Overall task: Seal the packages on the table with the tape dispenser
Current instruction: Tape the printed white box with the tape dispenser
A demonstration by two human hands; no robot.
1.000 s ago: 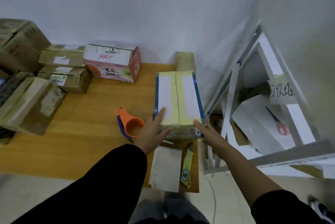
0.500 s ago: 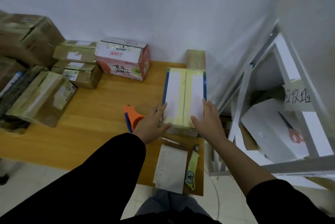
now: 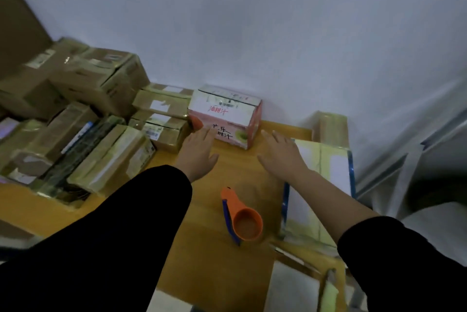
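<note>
Table (image 3: 207, 268) fills the lower frame, with a brown box pile (image 3: 83, 114) crowding its left. Yellow-taped package (image 3: 328, 167) lies right of centre, pink carton (image 3: 225, 117) sits at the back wall. Your left hand (image 3: 199, 152) and right hand (image 3: 280, 155) flank that carton, each grip spread wide, holding nothing. Tape dispenser (image 3: 242, 220) lies loose at centre frame, between your forearms. Risk: pull the carton towards you and it likely shoves the dispenser off the near edge or snags the package.

Two hands (image 3: 198, 151) (image 3: 281, 154) — one tape dispenser (image 3: 242, 218), one pink carton (image 3: 227, 114).
</note>
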